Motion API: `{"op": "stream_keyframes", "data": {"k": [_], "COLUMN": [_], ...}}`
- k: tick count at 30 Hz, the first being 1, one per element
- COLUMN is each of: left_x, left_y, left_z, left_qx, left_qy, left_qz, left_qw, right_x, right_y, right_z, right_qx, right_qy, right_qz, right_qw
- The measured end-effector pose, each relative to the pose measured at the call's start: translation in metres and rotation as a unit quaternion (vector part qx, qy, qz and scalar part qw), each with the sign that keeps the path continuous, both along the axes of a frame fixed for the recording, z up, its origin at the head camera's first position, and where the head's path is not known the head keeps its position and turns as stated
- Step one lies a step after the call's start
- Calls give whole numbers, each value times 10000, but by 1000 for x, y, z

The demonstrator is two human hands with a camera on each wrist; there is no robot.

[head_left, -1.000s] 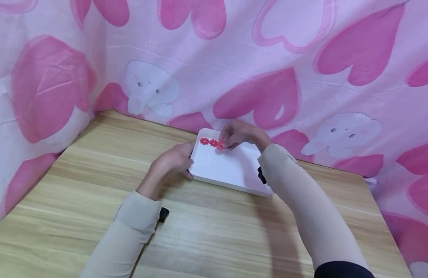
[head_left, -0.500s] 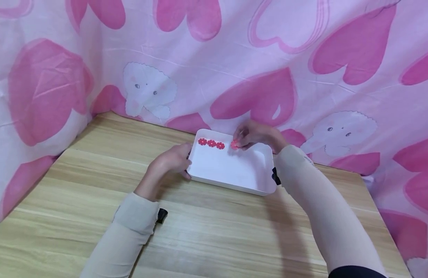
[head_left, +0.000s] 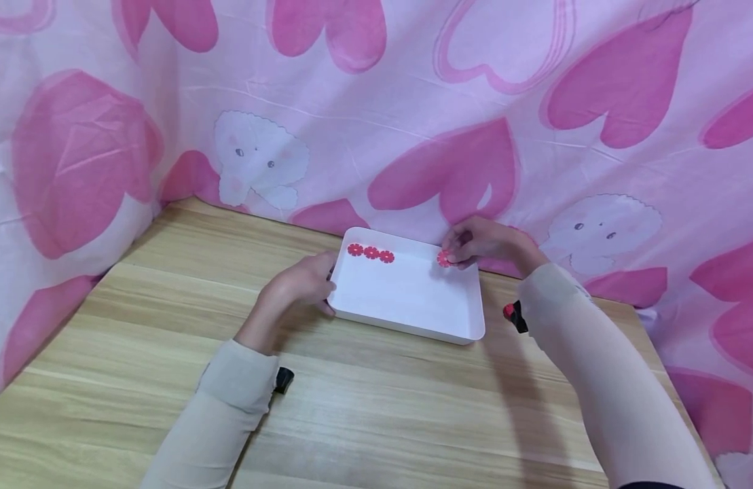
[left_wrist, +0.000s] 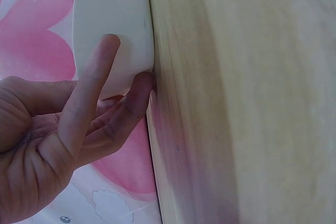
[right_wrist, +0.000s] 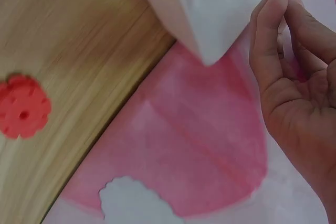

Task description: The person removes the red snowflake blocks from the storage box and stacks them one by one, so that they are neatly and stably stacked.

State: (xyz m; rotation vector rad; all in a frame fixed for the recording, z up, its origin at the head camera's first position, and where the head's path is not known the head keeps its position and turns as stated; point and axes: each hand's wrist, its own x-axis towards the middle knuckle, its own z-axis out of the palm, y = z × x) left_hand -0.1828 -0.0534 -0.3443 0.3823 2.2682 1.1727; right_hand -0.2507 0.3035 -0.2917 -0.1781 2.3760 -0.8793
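Note:
In the head view, a shallow white tray (head_left: 407,292) lies on the table with three red snowflake building discs (head_left: 371,252) in a touching row near its back left corner. My left hand (head_left: 305,277) grips the tray's left end; in the left wrist view its thumb and fingers bend about the rounded corner. Over the tray's back right corner, my right hand (head_left: 483,241) pinches one red snowflake disc (head_left: 444,259) between thumb and fingertips. That disc also shows in the right wrist view, notched and flat, at the fingertips (right_wrist: 275,3).
Outside the tray, red snowflake discs (right_wrist: 23,106) lie on the wooden table (head_left: 376,407) by the right wrist, partly hidden by a black wrist piece (head_left: 519,317). A pink heart-print cloth (head_left: 327,102) hangs right behind the table's back edge.
My right hand has moved away from the row of discs to the right, carrying one disc to the tray's right end. The left hand stays at the tray.

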Motion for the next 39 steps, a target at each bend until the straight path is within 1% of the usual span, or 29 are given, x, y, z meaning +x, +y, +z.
{"op": "stream_keyframes", "data": {"k": [4, 9, 15, 19, 22, 27, 32, 38, 39], "left_x": [0, -1, -2, -1, -1, -1, -1, 0, 0], "left_y": [-1, -2, -1, -1, -2, -4, -7, -8, -8], "left_z": [0, 0, -3, -2, -1, 1, 1, 0, 0], "left_qx": [-7, -74, -121, -37, -19, -67, -1, 19, 26], "left_qy": [0, -2, -27, -119, -146, -165, -191, -193, -196], "left_qz": [-7, -9, -35, -25, -25, -19, -3, 11, 10], "left_qw": [10000, 10000, 9999, 9999, 9999, 9998, 9998, 9998, 9998], "right_x": [2, 5, 11, 17, 23, 31, 38, 42, 43], "right_y": [11, 24, 48, 66, 80, 98, 107, 113, 114], "right_z": [3, 6, 4, 3, 3, -1, -6, -16, -18], "right_qx": [91, 163, 192, 362, 443, 428, 602, 624, 602], "right_qy": [69, 33, -89, -154, -284, -488, -620, -1095, -1167], "right_qz": [-36, -126, -138, -137, -236, -428, -403, -396, -448], "right_qw": [9999, 9998, 9997, 9991, 9983, 9970, 9954, 9912, 9903]}}
